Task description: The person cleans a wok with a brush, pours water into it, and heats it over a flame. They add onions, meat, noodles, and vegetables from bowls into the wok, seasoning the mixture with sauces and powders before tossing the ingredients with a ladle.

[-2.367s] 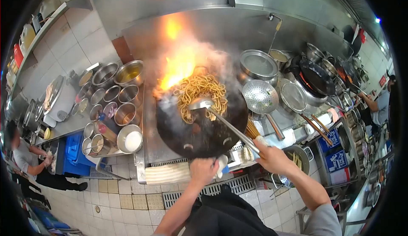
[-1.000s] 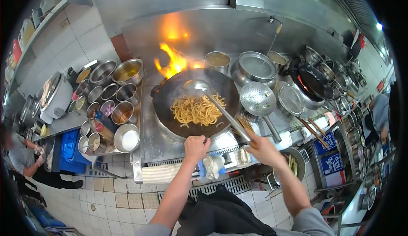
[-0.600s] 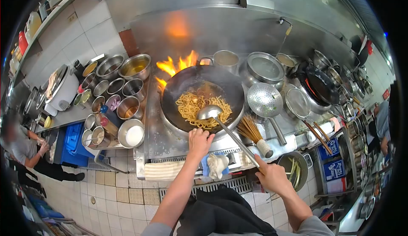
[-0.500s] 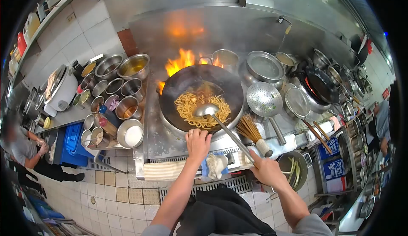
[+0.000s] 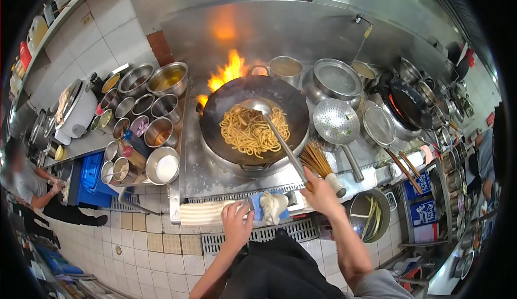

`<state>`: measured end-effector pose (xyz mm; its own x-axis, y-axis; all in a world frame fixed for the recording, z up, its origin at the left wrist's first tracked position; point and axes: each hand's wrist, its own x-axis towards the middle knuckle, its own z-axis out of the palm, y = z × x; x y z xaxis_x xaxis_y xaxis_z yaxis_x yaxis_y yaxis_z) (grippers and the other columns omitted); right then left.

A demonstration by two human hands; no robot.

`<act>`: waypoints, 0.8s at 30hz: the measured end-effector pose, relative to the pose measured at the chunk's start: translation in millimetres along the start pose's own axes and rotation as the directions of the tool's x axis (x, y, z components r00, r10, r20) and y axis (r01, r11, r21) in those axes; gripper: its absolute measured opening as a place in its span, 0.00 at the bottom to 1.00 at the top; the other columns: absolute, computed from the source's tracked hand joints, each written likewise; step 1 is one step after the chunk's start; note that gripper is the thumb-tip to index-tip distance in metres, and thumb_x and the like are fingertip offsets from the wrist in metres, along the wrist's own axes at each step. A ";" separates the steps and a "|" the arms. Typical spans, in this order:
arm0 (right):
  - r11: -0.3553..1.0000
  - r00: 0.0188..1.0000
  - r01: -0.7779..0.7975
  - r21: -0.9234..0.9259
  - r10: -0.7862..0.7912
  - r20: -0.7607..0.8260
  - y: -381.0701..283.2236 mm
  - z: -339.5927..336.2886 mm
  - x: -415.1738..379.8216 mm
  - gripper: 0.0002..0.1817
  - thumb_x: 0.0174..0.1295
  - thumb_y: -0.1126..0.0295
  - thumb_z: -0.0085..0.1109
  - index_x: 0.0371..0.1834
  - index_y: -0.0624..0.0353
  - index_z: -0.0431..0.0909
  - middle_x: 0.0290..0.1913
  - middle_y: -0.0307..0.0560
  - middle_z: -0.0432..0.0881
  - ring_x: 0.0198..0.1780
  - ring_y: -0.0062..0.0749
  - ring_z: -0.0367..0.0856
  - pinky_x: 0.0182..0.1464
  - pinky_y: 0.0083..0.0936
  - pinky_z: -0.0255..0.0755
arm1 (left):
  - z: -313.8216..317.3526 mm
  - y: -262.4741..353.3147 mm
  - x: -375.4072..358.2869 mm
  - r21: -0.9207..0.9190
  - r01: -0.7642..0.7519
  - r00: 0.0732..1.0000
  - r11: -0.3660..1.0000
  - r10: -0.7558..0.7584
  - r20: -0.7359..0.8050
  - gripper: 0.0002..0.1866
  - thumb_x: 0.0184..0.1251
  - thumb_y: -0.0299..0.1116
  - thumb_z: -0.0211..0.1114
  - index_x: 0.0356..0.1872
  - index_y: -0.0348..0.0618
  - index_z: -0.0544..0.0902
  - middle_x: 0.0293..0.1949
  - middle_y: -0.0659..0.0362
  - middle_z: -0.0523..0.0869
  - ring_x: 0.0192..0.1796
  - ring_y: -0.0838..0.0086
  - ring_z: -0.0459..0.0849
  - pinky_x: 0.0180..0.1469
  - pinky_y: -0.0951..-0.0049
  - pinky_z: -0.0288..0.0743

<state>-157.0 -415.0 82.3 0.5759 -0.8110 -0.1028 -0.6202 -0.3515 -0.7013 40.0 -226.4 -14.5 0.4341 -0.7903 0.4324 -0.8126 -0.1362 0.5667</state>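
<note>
The black wok [image 5: 210,132] sits on the burner, full of thick brown noodles [image 5: 253,137]. My right hand [image 5: 323,194] is closed round the long handle of a steel ladle [image 5: 280,137], whose bowl rests on the noodles at the far side. At the stove's front edge is my left hand [image 5: 237,222], fingers apart and bent, touching the end of a folded striped towel [image 5: 202,214]. A blue and white cloth [image 5: 273,207] lies just right of those fingers. Tall flames [image 5: 229,72] rise behind the wok.
Right of the wok lie a bamboo brush [image 5: 323,164] and a perforated skimmer [image 5: 336,121]. A pot with green stalks [image 5: 371,215] stands below on the right. Steel bowls of ingredients [image 5: 162,167] crowd the left counter. Another person [image 5: 32,183] stands at far left.
My left hand has left the wok's near rim and moved down to the towel. The ladle's bowl has shifted to the far side of the noodles, which now spread wider.
</note>
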 end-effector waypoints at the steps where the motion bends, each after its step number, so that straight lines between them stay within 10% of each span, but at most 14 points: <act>1: 1.000 1.000 -0.010 -0.017 0.009 -0.021 -5.5 8.7 2.3 0.35 0.61 0.70 0.64 0.73 0.64 0.64 0.28 0.57 0.79 0.30 0.47 0.77 0.39 0.37 0.73 | -1.6 -0.2 -11.2 -0.014 0.027 0.999 1.000 -0.027 0.018 0.13 0.59 0.32 0.70 0.44 0.40 0.84 0.50 0.50 0.80 0.56 0.53 0.74 0.60 0.56 0.66; 5: 0.997 0.988 0.055 0.053 -0.062 0.144 -0.9 7.9 -35.7 0.36 0.61 0.67 0.63 0.73 0.62 0.63 0.34 0.65 0.83 0.36 0.61 0.83 0.41 0.44 0.75 | -8.1 -7.0 -49.6 -0.013 0.046 0.998 0.999 -0.045 0.053 0.13 0.58 0.33 0.71 0.44 0.43 0.86 0.48 0.51 0.82 0.54 0.54 0.77 0.58 0.56 0.68; 6: 0.973 0.976 0.204 0.112 -0.210 0.050 15.2 11.3 -42.6 0.37 0.61 0.68 0.64 0.74 0.63 0.62 0.28 0.55 0.82 0.24 0.48 0.81 0.31 0.36 0.74 | -10.8 -10.2 -59.4 -0.003 0.058 0.997 0.998 -0.058 0.041 0.13 0.58 0.33 0.71 0.44 0.43 0.86 0.47 0.51 0.82 0.53 0.54 0.77 0.58 0.56 0.68; 10: 0.870 0.956 -0.238 0.433 0.131 0.263 16.6 -7.7 -16.9 0.38 0.60 0.74 0.65 0.75 0.62 0.63 0.24 0.34 0.70 0.18 0.15 0.64 0.21 0.22 0.64 | -21.1 -19.5 -86.6 0.015 0.078 0.995 0.997 -0.079 0.059 0.13 0.55 0.31 0.73 0.42 0.44 0.86 0.46 0.52 0.83 0.51 0.55 0.79 0.56 0.56 0.69; 13: 0.865 0.963 -0.262 0.427 0.204 0.178 -1.4 -6.7 1.9 0.38 0.59 0.74 0.66 0.75 0.63 0.63 0.24 0.36 0.71 0.20 0.19 0.68 0.25 0.24 0.68 | -28.2 -27.0 -97.5 0.010 0.113 0.992 0.994 -0.114 0.046 0.12 0.55 0.31 0.73 0.41 0.43 0.86 0.45 0.52 0.83 0.50 0.55 0.79 0.56 0.56 0.69; 14: 0.943 0.999 -0.048 0.330 0.045 0.015 21.1 14.2 13.3 0.37 0.59 0.72 0.65 0.74 0.64 0.63 0.25 0.45 0.77 0.25 0.33 0.77 0.32 0.31 0.74 | -30.8 -28.0 -100.0 0.003 0.131 0.990 0.991 -0.131 0.043 0.12 0.55 0.31 0.73 0.41 0.43 0.86 0.45 0.52 0.83 0.50 0.55 0.79 0.55 0.56 0.70; 18: 0.994 1.000 -0.003 0.107 0.002 0.008 11.2 36.2 11.2 0.36 0.60 0.69 0.61 0.73 0.65 0.63 0.33 0.65 0.83 0.36 0.62 0.82 0.44 0.42 0.77 | -32.9 -33.8 -105.6 -0.005 0.159 0.984 0.987 -0.158 0.085 0.11 0.55 0.31 0.73 0.39 0.44 0.85 0.44 0.52 0.84 0.50 0.54 0.79 0.54 0.56 0.70; 21: 0.965 0.993 0.069 0.254 -0.090 0.070 22.5 20.9 -28.9 0.36 0.60 0.70 0.62 0.73 0.65 0.64 0.36 0.63 0.84 0.37 0.57 0.85 0.45 0.40 0.76 | -31.2 -32.0 -108.8 -0.024 0.148 0.986 0.989 -0.145 0.078 0.10 0.55 0.32 0.74 0.38 0.44 0.85 0.43 0.54 0.85 0.48 0.56 0.81 0.52 0.59 0.72; 24: 0.925 0.927 -0.295 0.238 0.217 0.307 11.0 -15.8 -24.7 0.36 0.59 0.70 0.63 0.73 0.65 0.64 0.39 0.63 0.85 0.38 0.50 0.86 0.46 0.36 0.76 | -18.8 -31.2 -112.1 -0.048 0.141 0.985 0.989 -0.135 0.111 0.10 0.55 0.33 0.75 0.38 0.45 0.86 0.41 0.56 0.85 0.47 0.59 0.82 0.49 0.61 0.74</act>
<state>-186.4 -406.2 88.3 0.5628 -0.6842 -0.4637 -0.6171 0.0253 -0.7864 24.0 -122.3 -67.4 0.4939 -0.8259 0.2719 -0.7237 -0.2171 0.6551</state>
